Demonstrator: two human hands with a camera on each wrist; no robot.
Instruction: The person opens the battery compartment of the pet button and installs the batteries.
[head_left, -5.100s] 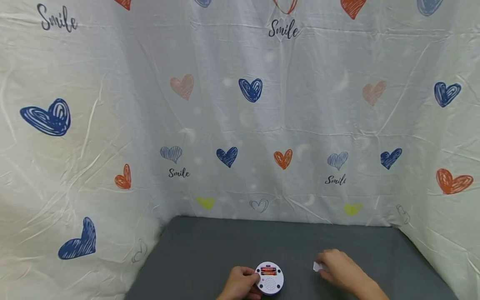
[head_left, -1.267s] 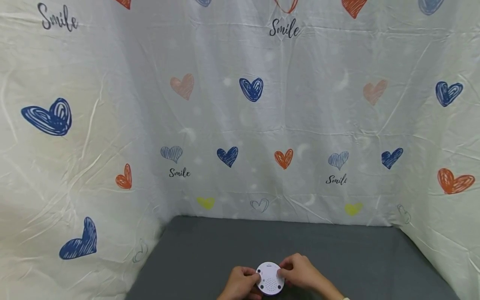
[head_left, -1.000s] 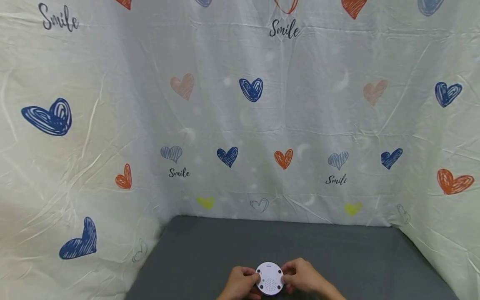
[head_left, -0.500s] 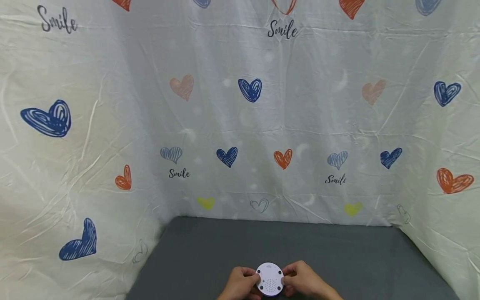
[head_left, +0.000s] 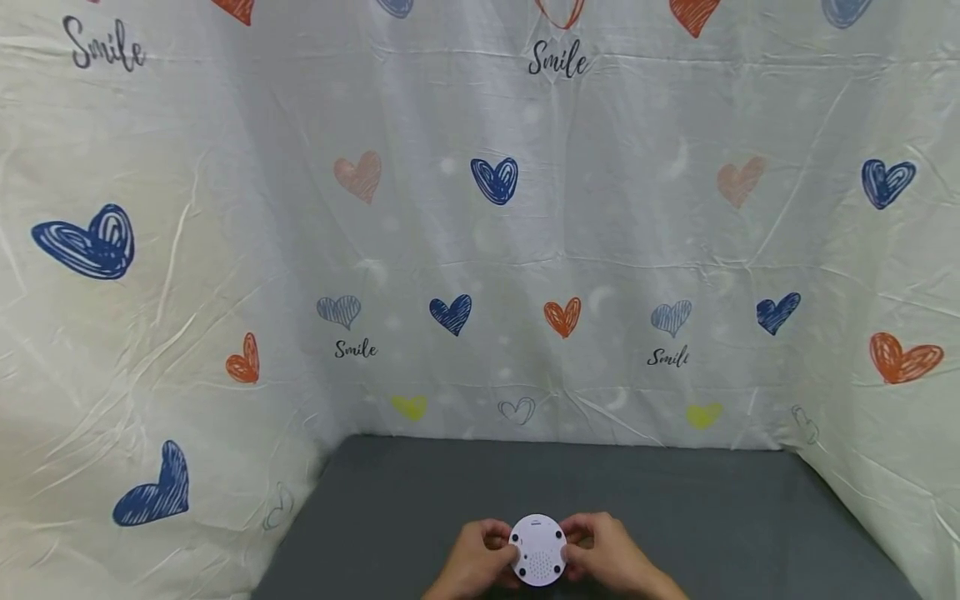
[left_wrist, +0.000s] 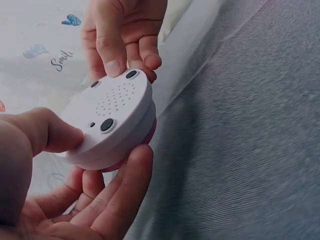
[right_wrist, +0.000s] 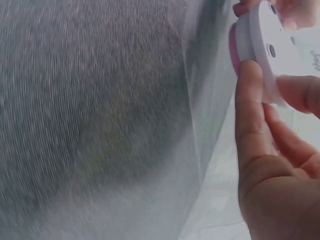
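Observation:
A round white battery-powered device point(head_left: 537, 550) is held between both hands, its flat face with several dark feet and a patch of small holes turned up. My left hand point(head_left: 472, 557) pinches its left edge, thumb on the white face and fingers beneath. On the opposite edge, my right hand point(head_left: 611, 554) grips it in much the same way. In the left wrist view, the device point(left_wrist: 82, 107) shows a pink band on its far side below the white rim. The right wrist view catches only part of the device point(right_wrist: 262, 52). Its other face is hidden.
A dark grey table point(head_left: 420, 479) spreads under and behind the hands. White curtain point(head_left: 615, 208) printed with hearts and "Smile" encloses the table at the back and both sides.
Earlier, two batteries showed in the device's open compartment while my right hand held a small white piece apart. The compartment is now covered, my right hand grips the device, and it sits slightly higher.

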